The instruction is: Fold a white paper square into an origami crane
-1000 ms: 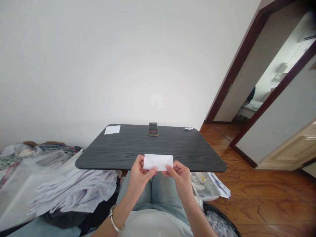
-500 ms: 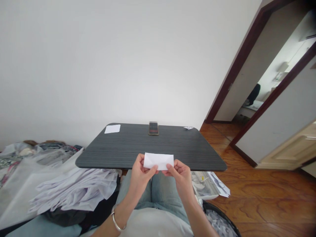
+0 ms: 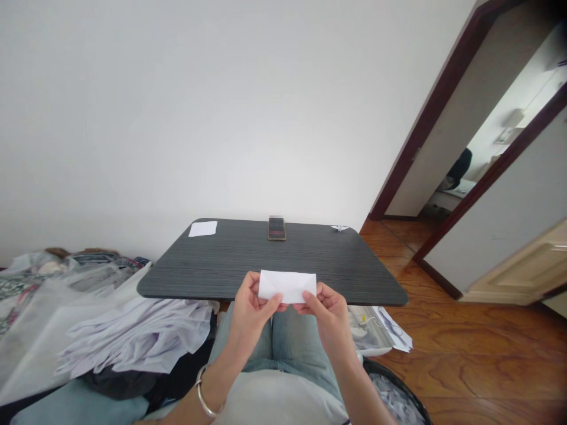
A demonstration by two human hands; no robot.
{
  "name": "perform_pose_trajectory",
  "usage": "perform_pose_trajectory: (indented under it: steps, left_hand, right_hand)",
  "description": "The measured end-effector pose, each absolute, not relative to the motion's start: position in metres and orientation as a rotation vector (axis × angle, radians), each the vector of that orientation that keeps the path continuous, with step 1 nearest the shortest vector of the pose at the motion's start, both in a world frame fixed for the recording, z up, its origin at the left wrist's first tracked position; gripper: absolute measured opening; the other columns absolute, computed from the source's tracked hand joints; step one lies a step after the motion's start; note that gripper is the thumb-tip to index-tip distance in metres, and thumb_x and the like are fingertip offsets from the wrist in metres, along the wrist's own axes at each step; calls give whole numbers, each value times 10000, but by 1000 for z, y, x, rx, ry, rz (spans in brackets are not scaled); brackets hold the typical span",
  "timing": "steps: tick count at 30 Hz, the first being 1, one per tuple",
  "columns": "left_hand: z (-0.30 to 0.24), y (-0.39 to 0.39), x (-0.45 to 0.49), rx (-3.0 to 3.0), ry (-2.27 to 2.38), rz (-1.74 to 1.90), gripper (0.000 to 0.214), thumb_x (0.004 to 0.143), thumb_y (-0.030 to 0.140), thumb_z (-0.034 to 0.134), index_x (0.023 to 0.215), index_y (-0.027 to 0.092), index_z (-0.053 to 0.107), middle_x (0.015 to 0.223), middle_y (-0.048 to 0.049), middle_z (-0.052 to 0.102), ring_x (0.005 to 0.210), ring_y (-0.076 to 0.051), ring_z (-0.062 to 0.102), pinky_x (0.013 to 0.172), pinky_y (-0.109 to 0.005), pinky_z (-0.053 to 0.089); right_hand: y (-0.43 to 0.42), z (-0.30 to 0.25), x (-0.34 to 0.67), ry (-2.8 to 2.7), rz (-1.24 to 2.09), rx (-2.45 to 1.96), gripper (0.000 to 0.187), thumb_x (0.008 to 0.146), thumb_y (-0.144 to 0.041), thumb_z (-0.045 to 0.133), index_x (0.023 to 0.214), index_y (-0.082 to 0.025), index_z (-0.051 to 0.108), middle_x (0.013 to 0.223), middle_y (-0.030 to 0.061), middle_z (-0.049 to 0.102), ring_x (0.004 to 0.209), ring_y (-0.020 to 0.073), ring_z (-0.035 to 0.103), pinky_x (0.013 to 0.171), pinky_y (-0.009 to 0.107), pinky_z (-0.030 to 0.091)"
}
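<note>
A small folded white paper (image 3: 287, 285) is held in the air just above the near edge of the dark table (image 3: 221, 265). My left hand (image 3: 253, 313) pinches its lower left part, thumb on top. The lower right corner is pinched by my right hand (image 3: 325, 316). Creases show on the paper's face. A silver bangle sits on my left wrist.
A phone (image 3: 276, 228) stands at the table's far edge, a white paper slip (image 3: 202, 228) at the far left corner, a small folded paper shape (image 3: 339, 228) at the far right. Crumpled cloth and papers (image 3: 133, 336) lie left; papers (image 3: 381, 330) and a bin right. An open doorway is at right.
Both hands have lifted the paper slightly and shifted it a little right; my right hand's fingers have slid along the lower edge. The view tilted a bit.
</note>
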State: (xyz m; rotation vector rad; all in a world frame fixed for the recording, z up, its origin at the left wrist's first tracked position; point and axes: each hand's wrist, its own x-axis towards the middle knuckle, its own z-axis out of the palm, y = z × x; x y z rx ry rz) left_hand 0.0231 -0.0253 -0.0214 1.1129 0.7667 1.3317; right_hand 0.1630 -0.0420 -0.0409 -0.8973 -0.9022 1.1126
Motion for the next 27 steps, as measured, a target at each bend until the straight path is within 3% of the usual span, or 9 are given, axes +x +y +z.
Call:
perform_pose_trajectory:
  steps: [15,27]
  left_hand:
    - [-14,-32,25,1107,754,1372,358,654,173,716,827,188,403,773,37,608,602,-87,598,564,-219,543]
    - [-19,-31,28,1102,720,1440,373,636,132,718,851,190,418,810,30,583,729,-101,594,653,-211,513]
  right_hand:
    - [-49,-31,161,-907,1098,-844,218,711,-281,717,601,-163,569,557,-18,663,513,110,634,502,175,525]
    - [-49,-32,158,-953,1027,-886,218,718,-288,702,595,-170,567,543,-29,639,501,114,622,512,192,528]
